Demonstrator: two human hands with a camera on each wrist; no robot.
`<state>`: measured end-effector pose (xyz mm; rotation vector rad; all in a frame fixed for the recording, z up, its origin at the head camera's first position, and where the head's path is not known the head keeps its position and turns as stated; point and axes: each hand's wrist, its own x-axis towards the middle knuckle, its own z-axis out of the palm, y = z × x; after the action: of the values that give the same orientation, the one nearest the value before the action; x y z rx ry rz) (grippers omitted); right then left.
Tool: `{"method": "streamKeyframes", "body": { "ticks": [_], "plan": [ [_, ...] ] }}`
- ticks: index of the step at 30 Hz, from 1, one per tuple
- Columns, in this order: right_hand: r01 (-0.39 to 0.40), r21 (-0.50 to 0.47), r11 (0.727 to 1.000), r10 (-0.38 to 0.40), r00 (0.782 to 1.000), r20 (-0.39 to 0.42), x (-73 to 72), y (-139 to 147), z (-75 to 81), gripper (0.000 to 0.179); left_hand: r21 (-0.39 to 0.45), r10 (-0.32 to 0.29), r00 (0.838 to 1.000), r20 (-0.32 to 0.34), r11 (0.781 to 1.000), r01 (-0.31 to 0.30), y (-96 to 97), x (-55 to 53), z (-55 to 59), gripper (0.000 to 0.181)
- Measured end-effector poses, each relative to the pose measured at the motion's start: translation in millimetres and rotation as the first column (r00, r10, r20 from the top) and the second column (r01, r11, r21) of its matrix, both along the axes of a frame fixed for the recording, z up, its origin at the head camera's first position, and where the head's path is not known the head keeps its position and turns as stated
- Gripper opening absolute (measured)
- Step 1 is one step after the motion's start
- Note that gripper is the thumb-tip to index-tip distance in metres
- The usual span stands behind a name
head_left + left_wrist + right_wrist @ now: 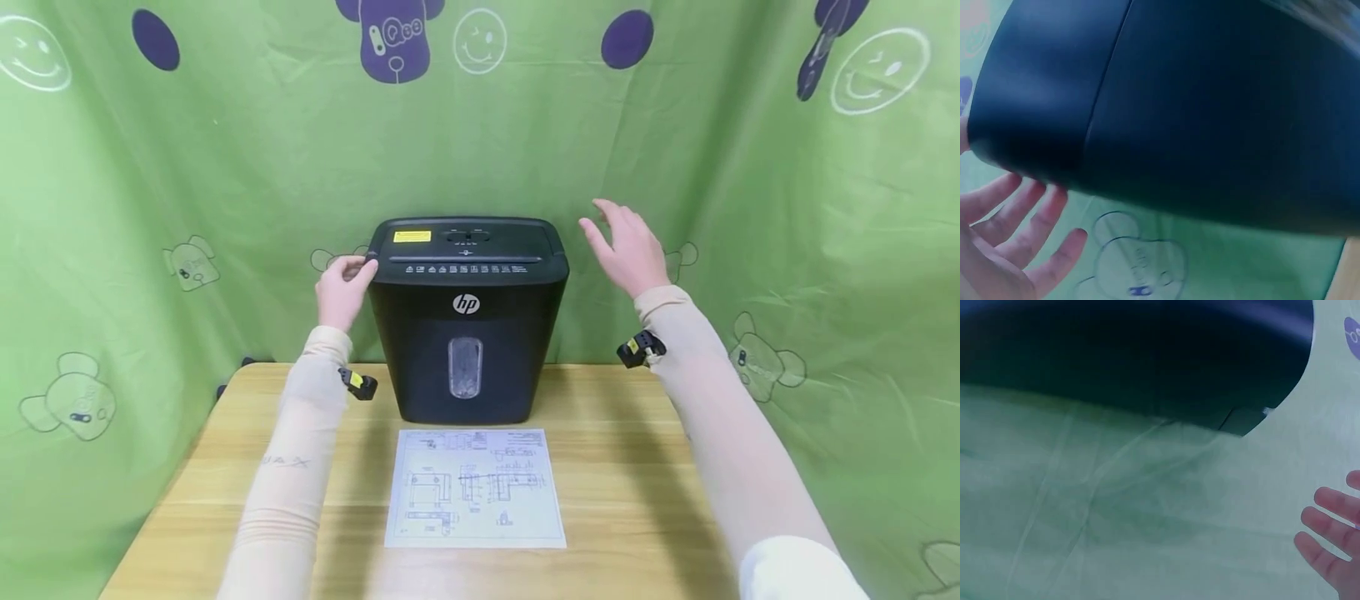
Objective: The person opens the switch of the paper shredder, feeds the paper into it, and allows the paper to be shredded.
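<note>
While the left hand pinches a black shredder at its top corner, thumb against fingers, probably to steady it, the shredder stands upright, rightward of that grip. Beyond, the right hand hovers spread. Nearer than the grip, a printed sheet lies flat on the table.

Black hp shredder, standing upright between the two hands, wider up top than at the base. Left hand is touching its top corner on that side, right hand is off it, near the opposite corner. Front's got a round hp logo above a rounded window, plus a yellow sticker on top, closer to the left hand.
</note>
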<state>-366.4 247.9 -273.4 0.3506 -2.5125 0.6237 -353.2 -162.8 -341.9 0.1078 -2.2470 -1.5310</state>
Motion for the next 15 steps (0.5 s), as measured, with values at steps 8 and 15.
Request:
{"method": "streamKeyframes", "body": {
  "ticks": [8,15],
  "plan": [
    [-0.060,-0.053,0.997,0.059,0.998,-0.017,-14.1,-46.6,22.8,0.049,0.273,0.044,0.999,-0.023,0.961,-0.036,10.8,-4.2,-7.6,0.039],
    [-0.075,-0.001,0.997,0.075,0.996,0.047,-27.1,-82.9,34.8,0.038,0.382,0.074,0.996,-0.050,0.923,-0.049,18.4,-7.2,-17.8,0.036]
  ]
}}
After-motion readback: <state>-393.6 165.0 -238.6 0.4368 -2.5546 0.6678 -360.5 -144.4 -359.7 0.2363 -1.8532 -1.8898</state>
